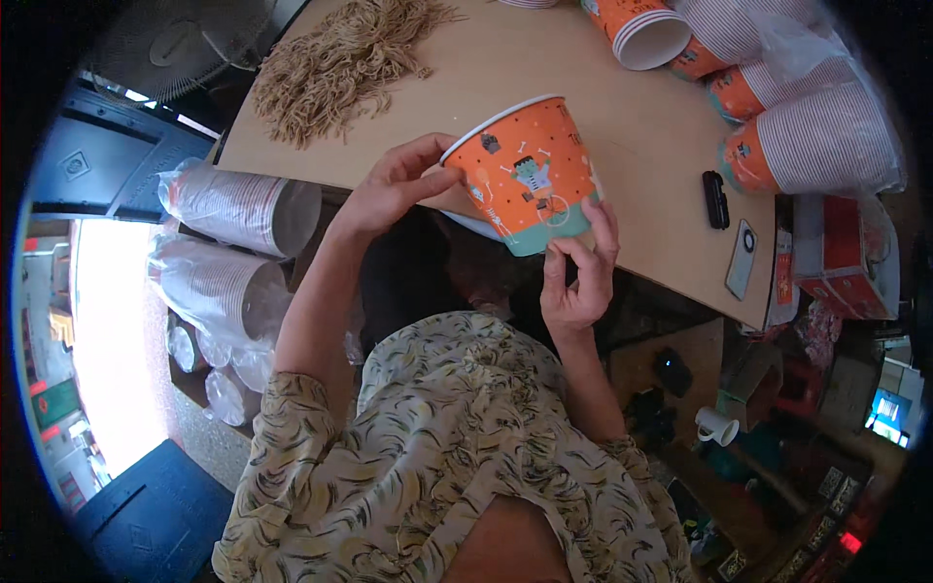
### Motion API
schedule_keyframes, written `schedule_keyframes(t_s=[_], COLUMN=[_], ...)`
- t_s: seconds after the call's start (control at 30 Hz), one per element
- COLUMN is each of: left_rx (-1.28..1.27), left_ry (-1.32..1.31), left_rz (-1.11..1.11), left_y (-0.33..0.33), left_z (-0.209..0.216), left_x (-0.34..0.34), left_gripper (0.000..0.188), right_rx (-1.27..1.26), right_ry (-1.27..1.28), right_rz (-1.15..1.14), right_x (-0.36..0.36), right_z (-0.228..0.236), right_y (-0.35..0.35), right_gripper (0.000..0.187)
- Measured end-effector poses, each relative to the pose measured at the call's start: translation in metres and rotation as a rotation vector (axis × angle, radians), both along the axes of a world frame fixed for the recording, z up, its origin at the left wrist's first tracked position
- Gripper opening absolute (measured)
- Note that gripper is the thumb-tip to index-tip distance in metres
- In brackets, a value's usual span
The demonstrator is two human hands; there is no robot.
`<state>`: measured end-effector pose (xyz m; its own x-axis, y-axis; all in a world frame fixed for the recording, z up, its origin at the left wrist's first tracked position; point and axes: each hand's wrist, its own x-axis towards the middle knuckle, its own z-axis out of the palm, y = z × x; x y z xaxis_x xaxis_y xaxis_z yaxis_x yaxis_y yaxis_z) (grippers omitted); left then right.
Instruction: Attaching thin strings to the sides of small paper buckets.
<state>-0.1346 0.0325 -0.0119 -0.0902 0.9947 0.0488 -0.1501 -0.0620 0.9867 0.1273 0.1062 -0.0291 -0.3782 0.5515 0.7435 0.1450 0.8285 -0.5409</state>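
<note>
An orange paper bucket (515,160) with cartoon figures and a green band round its base is tilted between my hands, over the table's near edge. My left hand (397,185) grips it by the white rim at its left, with the thumb on the outer wall and the fingers partly hidden behind. At the lower right, my right hand (583,277) pinches the base with thumb and fingers. Below the bucket shows part of a white curved edge (471,223); what it belongs to is hidden. A heap of tan twisted paper cords (355,63) lies on the table at the far left.
Nested orange buckets (826,136), some in plastic wrap, crowd the table's (661,126) far right. A black object (715,199) and a phone-like slab (742,257) lie near its right edge. Plastic-wrapped bucket stacks (219,291) sit left of the table. A white mug (716,426) stands lower right.
</note>
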Motion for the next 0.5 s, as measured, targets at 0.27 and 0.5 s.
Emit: schedule_keyframes(t_s=[0.27,0.5], left_rx=[0.041,0.033], left_ry=[-0.139,-0.160], left_rz=[-0.026,-0.034], left_y=[0.009,0.013], left_z=[0.000,0.001], left_x=[0.002,0.003], left_gripper=[0.027,0.023], right_rx=[-0.016,0.012], right_ry=[-0.007,-0.025], right_rz=[-0.003,-0.017], right_x=[-0.003,-0.002], right_z=[-0.003,0.002], right_y=[-0.001,0.000], right_gripper=[0.014,0.009])
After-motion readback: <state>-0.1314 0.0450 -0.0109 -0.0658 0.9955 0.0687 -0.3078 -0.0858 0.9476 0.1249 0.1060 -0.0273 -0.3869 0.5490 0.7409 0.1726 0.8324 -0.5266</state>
